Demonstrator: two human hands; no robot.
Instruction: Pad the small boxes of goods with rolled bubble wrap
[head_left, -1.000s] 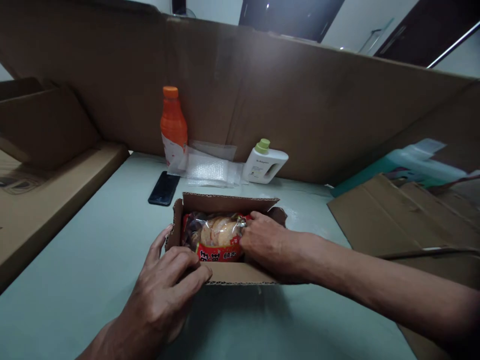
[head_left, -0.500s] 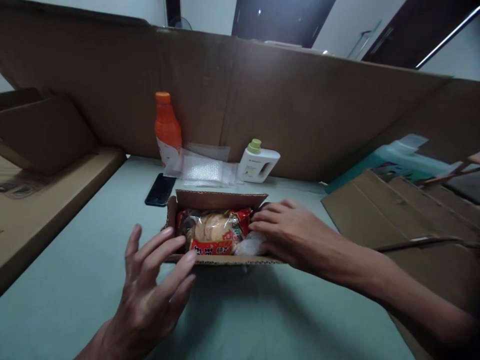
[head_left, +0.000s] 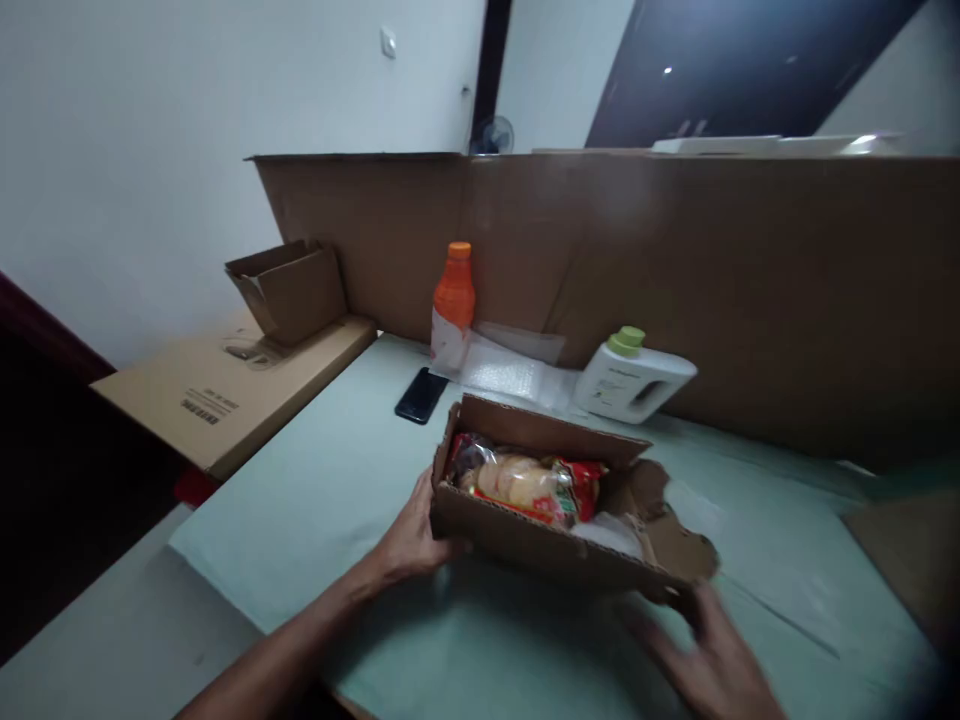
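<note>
Brown cardboard panel (head_left: pixel 750 300), upright across the far side; pale green table surface (head_left: pixel 315 500), spread before it; flat carton (head_left: pixel 180 400), at the left, with printing on its top; open box (head_left: pixel 525 545), over the near middle of the table, turned slightly askew, its far flap raised and its right-end flaps spread outward; whether its base touches the table cannot be told. Small open carton (head_left: pixel 304 300), standing on the far part of the flat carton; food packet (head_left: pixel 525 485), red and clear, lying inside the open box towards its left end; right hand (head_left: pixel 709 650), blurred, at the near right corner of the open box, its fingers by the flap; whether it grips cannot be told. White bottle (head_left: pixel 630 385), green-capped, leaning near the panel; bubble-wrap sheets (head_left: pixel 502 375), between the two bottles; left hand (head_left: pixel 409 535), grasping the left end of the open box, thumb at the near wall; orange bottle (head_left: pixel 454 300), upright at the far left; translucent plastic (head_left: pixel 611 535), inside the open box, right of the food packet; phone (head_left: pixel 422 396), lying flat, left of the box.
</note>
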